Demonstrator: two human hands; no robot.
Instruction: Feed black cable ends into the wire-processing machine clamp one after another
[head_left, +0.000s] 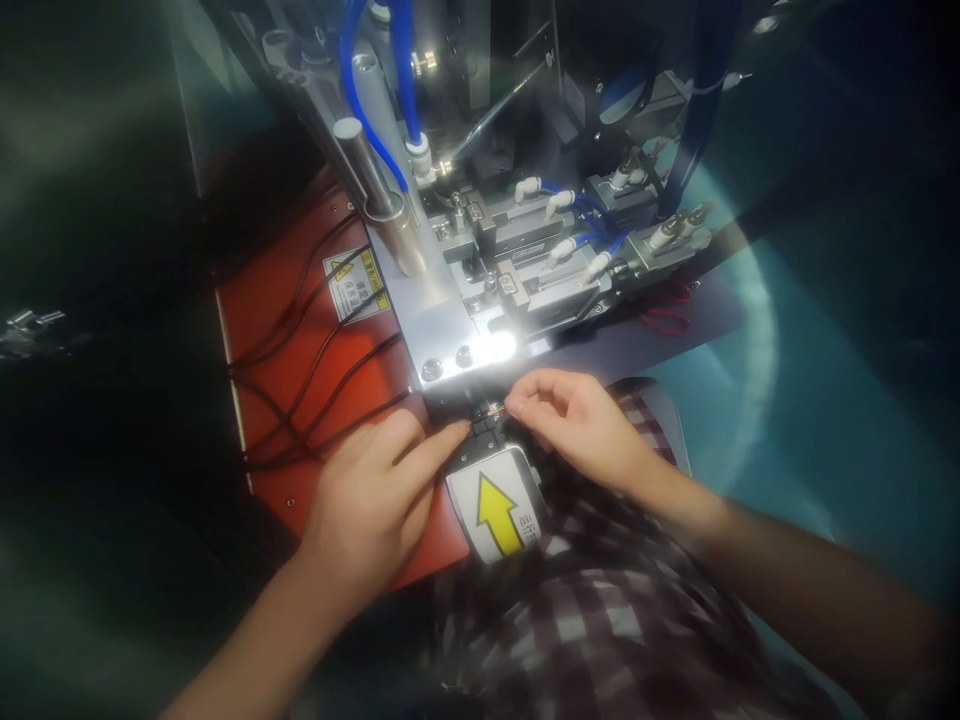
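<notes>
My right hand point(574, 420) is closed in a pinch just in front of the machine's bright metal block. At its thumb and fingertip is a tiny bundle of what look like thin coloured wires point(496, 408), lying over a small dark fixture point(487, 436). From the other side, my left hand point(375, 490) reaches in with its index finger stretched out to the fixture's edge. Its other fingers are loosely bent, and I see nothing held in them. Below the fixture sits a white plate with a yellow arrow point(496, 510). Fine detail between the fingertips is too small to tell.
Above my hands stands a metal plate point(442, 325) with a glaring lamp spot and an upright shaft point(364, 165). Pneumatic slides point(555, 270) with blue tubes lie behind. Black cables point(322, 370) cross the orange base point(270, 400) at left. A checked garment point(600, 620) covers my lap.
</notes>
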